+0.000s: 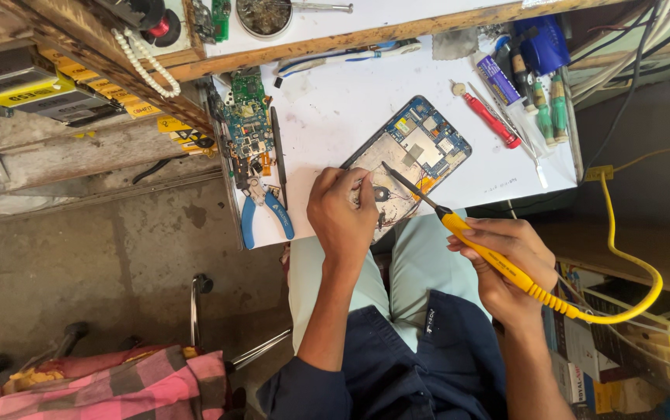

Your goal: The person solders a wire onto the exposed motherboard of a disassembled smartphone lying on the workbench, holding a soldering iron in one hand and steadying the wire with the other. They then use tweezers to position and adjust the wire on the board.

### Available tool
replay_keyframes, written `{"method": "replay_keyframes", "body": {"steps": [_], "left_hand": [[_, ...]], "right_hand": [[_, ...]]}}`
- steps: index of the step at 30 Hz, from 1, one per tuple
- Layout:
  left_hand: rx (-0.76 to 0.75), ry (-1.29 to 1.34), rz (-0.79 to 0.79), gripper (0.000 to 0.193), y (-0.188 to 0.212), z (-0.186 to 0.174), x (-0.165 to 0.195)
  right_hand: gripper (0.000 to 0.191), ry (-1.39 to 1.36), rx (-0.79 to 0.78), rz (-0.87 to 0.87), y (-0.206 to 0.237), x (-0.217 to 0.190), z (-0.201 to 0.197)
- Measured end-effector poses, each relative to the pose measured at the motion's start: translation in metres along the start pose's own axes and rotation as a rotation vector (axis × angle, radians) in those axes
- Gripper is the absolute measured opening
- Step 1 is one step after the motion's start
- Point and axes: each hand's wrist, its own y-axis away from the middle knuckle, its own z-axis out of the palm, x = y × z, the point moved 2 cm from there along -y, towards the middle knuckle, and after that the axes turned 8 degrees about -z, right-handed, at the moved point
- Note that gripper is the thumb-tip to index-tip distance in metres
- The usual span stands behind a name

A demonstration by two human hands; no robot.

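1. The right hand (506,260) grips a yellow soldering iron (498,260), its dark tip pointing toward 10 o'clock onto an opened tablet (413,152).
2. The left hand (343,214) rests on the tablet's near edge, fingers (362,183) pinched just beside the iron's tip.
3. The tablet lies tilted on a white tabletop (335,101).
4. Blue-handled pliers (261,210) lie at 9 o'clock from the left hand, below a green circuit board (246,117).
5. A red screwdriver (490,117) lies at 2 o'clock from the tablet.
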Motion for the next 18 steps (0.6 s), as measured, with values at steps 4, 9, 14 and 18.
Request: {"method": "replay_keyframes", "body": {"steps": [4,9,14,18], "left_hand": [[0.001,0.0,-0.001,0.01,0.0006,-0.0003,0.0004],[-0.001,-0.001,0.0,0.009,0.001,0.0,0.0004],[-0.002,-0.004,0.003,0.01,-0.0001,0.0006,-0.0003],[0.0,-0.008,0.008,0.01,0.0006,0.001,-0.0007]], "right_hand": [[0.015,0.015,0.003,-0.016,-0.0014,-0.0003,-0.0005],[0.015,0.0,0.004,-0.015,-0.0016,-0.0006,-0.0007],[0.014,0.029,-0.007,-0.023,-0.0022,-0.0004,-0.0005],[0.015,0.032,0.001,-0.026,-0.002,-0.0009,-0.0012]]}}
